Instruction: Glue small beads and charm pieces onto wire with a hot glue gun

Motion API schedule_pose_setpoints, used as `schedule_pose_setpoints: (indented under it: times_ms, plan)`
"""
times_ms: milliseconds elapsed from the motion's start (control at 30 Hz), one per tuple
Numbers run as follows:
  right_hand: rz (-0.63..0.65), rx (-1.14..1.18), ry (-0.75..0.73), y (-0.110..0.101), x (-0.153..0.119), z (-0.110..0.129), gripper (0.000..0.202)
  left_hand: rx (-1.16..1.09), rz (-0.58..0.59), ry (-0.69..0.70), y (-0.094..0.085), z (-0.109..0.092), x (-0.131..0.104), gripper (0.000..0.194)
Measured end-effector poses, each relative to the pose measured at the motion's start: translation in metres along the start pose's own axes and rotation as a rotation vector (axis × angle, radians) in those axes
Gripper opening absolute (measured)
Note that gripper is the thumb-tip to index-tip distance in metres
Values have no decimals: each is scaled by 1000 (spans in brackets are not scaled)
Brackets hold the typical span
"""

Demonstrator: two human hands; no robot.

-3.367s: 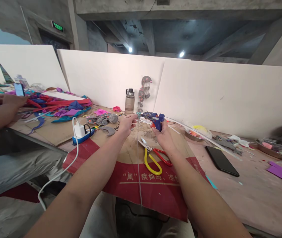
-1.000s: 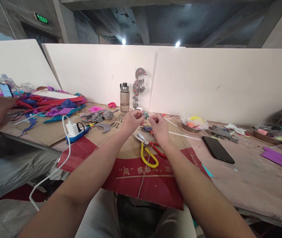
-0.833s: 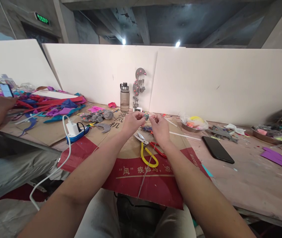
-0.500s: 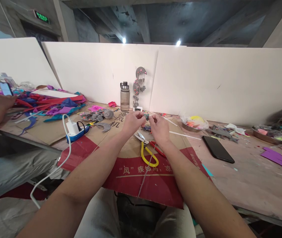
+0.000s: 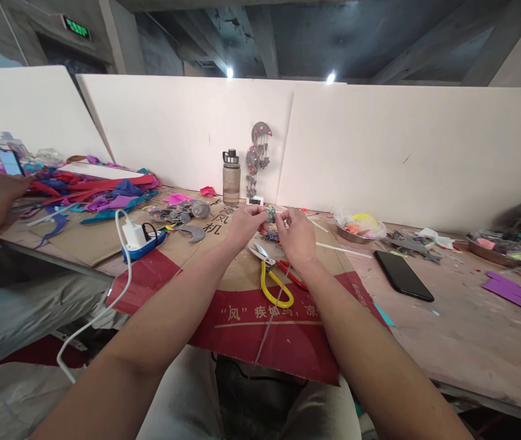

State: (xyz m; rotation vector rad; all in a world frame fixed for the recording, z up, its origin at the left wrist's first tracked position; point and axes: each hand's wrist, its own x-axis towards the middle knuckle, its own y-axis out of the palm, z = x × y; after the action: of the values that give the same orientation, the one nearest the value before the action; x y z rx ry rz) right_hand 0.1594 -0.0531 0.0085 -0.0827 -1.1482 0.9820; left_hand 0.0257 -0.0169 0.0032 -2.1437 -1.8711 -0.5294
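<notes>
Between my two hands is a small teal piece [image 5: 270, 212] with a multicoloured surface. My left hand [image 5: 248, 226] pinches its left side. The fingertips of my right hand [image 5: 297, 235] are pressed together at its right side, and a thin grey cord [image 5: 269, 327] runs down below that hand over the cardboard [image 5: 287, 348]. Scissors [image 5: 275, 287] with yellow and red handles lie open just below my hands, partly behind my right wrist. Small dark bits [image 5: 272, 236] lie under my fingers.
A water bottle [image 5: 231, 177] stands near the white board beside a hanging grey moon ornament [image 5: 261, 129]. A black phone [image 5: 403, 275] lies right. Left are a charger [image 5: 135, 235], felt scraps [image 5: 123, 189] and another person's hand [image 5: 1, 183].
The teal piece shows more between my fingertips, which have parted slightly. My right hand has shifted a little to the right.
</notes>
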Motion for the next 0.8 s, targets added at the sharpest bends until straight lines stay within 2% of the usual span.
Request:
schedule_pose_setpoints:
  times_ms: [133, 300, 367, 500, 600, 800]
  plan:
    - [18, 74, 63, -1, 3, -3, 23, -69, 76, -22, -3, -1, 1, 18]
    - [112, 175, 97, -3, 9, -12, 21, -92, 318, -125, -13, -4, 4, 21]
    - [127, 155, 90, -4, 11, -14, 19, -74, 360, -161, -17, -8, 4, 21]
    - [185, 66, 33, -6, 12, -14, 15, -10, 312, -162, -17, -14, 0, 24]
    - [228, -13, -26, -6, 11, -13, 12, 120, 313, -124, -14, -15, -2, 17]
    - [227, -75, -118, -1, 7, -14, 12, 310, 238, -51, -15, -4, 2, 6]
